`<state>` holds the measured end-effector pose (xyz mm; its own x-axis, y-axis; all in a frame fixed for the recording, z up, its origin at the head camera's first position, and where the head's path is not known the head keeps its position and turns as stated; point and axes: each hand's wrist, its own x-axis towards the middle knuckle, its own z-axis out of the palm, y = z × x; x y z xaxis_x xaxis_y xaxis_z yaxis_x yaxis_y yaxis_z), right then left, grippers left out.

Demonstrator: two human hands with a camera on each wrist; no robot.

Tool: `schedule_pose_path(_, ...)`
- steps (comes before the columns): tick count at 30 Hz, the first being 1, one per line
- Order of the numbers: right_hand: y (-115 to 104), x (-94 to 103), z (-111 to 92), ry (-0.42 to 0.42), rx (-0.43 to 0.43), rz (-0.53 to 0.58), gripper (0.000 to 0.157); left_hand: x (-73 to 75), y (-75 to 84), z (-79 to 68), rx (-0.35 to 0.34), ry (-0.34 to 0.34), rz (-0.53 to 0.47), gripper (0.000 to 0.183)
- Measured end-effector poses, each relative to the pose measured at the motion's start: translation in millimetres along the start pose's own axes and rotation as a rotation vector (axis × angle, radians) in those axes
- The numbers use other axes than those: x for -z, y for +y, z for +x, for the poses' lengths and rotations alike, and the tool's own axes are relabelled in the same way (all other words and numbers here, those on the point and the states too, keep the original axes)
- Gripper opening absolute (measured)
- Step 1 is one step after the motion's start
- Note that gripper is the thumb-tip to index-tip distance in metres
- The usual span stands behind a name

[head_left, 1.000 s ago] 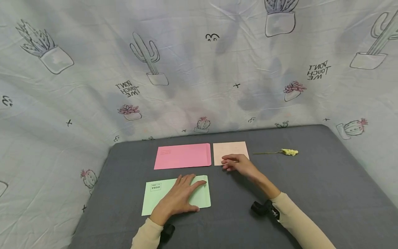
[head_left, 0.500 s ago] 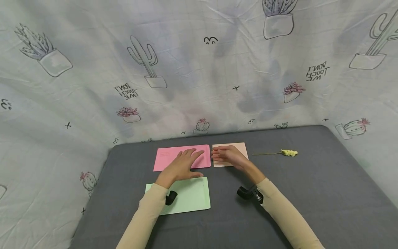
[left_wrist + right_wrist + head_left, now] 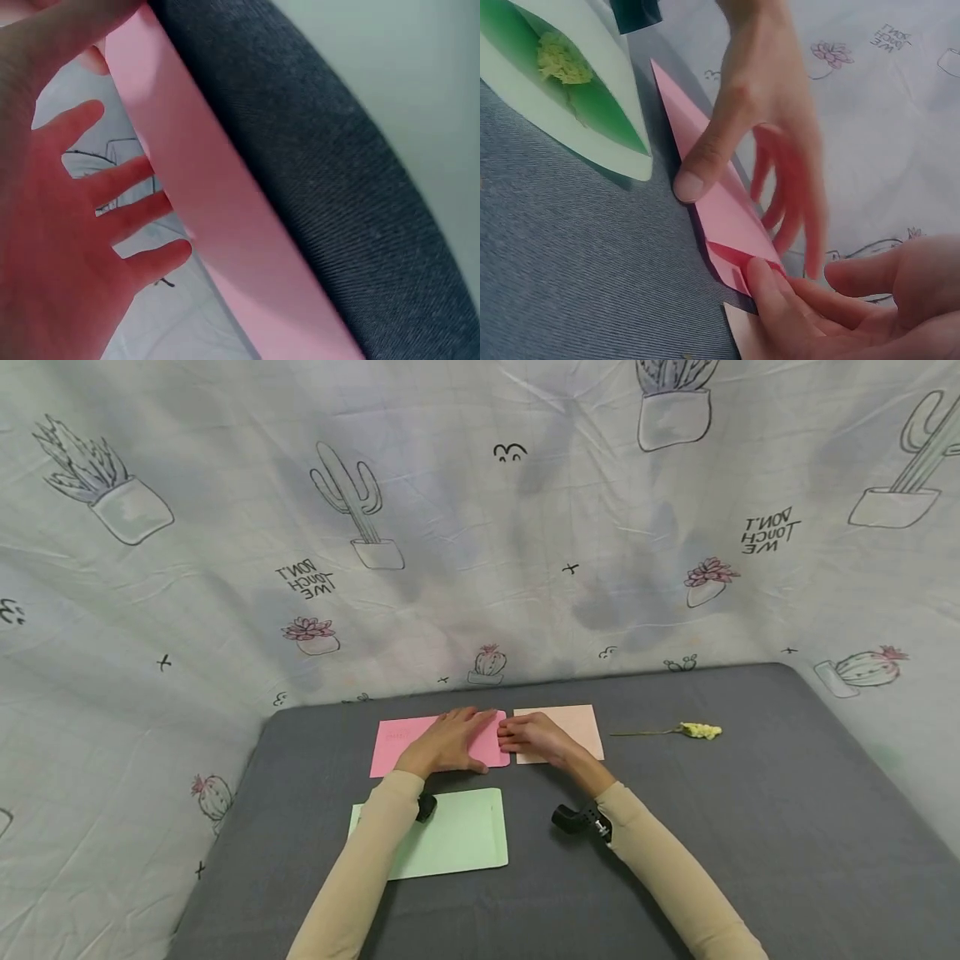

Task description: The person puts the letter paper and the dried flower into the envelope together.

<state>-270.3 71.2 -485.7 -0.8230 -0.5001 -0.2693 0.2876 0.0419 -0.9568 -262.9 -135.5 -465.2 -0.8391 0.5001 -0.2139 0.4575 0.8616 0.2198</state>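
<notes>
A pink envelope [image 3: 392, 745] lies at the back of the table, its flap end to the right. My left hand [image 3: 444, 743] lies over it, fingers spread towards the far edge and the thumb [image 3: 694, 180] touching the near side. At the flap end, my right hand [image 3: 536, 737] pinches the envelope's edge. In the right wrist view its thumb [image 3: 761, 274] sits at the slightly parted mouth, with another finger behind the paper. Nearer me lies a green envelope [image 3: 457, 839]; its bulging mouth shows a yellow flower [image 3: 564, 60] inside.
A peach-coloured paper rectangle [image 3: 577, 727] lies right of the pink envelope, partly under my right hand. Further right is another yellow flower on a thin stem [image 3: 699, 731]. A cactus-print cloth [image 3: 450, 527] hangs behind the grey table [image 3: 675, 827].
My left hand has moved from the green envelope up to the pink one. My right hand has moved left from the peach paper to the pink envelope's flap end.
</notes>
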Motion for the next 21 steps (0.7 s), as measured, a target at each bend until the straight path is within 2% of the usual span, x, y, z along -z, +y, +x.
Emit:
schedule_pose_path(7, 1, -5.6, -7, -0.037, 0.011, -0.050, 0.037, 3.4, 11.4, -6.4, 0.017, 0.006, 0.023, 0.088)
schedule_pose_path(11, 2, -7.6, -11, -0.027, 0.002, -0.058, 0.036, 4.6, 17.4, -9.8, 0.040, 0.002, 0.034, 0.083)
schedule_pose_path(21, 6, -6.5, -24, -0.042, 0.057, -0.038, 0.036, 4.4, 24.2, -18.8, 0.028, 0.045, 0.060, 0.087)
